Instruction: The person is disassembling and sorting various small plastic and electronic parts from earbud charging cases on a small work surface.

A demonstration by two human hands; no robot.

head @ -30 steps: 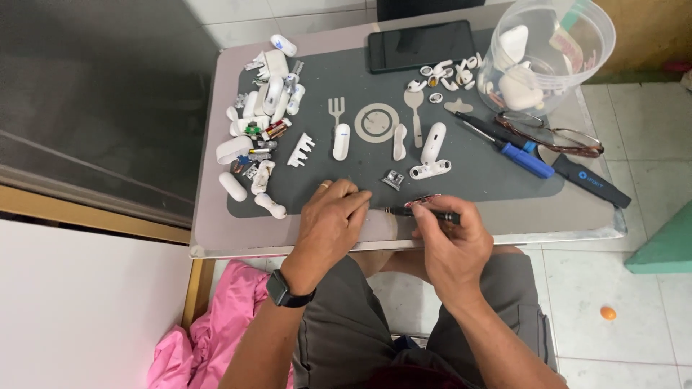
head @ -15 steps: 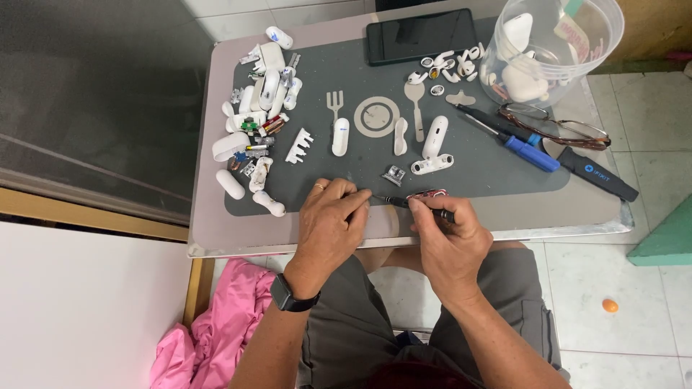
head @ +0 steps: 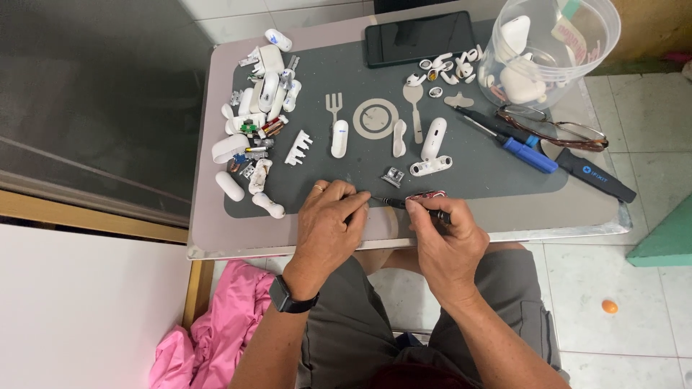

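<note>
Nearest the camera, the right hand point(head: 448, 238) has its grip clamped on a slim dark tool point(head: 404, 204), a small precision driver, which lies low over the front edge of the grey mat point(head: 490, 184). The tool's long axis runs nearly left to right, rising only slightly toward the tip, and it points left, toward the left hand point(head: 331, 223). The right wrist bends inward, knuckles up, with the fingers curled around the handle and a small reddish part just above the fingertips. The left hand rests palm down on the mat's near edge, fingers folded together over something too small to make out, so what it grips cannot be told; the tool's tip meets its fingertips. A dark watch point(head: 290, 297) sits on the left wrist, and both forearms come up from the lap. Just beyond the hands lies a small metal clip point(head: 392, 176) beside a white earbud stem part point(head: 431, 166). Farther left on the surface point(head: 205, 216) is a heap of white plastic earbud pieces point(head: 252, 137). To the right lie a blue-handled screwdriver point(head: 530, 155) and a pair of glasses point(head: 551, 130). At the far edge sit a black phone point(head: 418, 37) and a clear plastic tub point(head: 551, 47) holding white cases.
</note>
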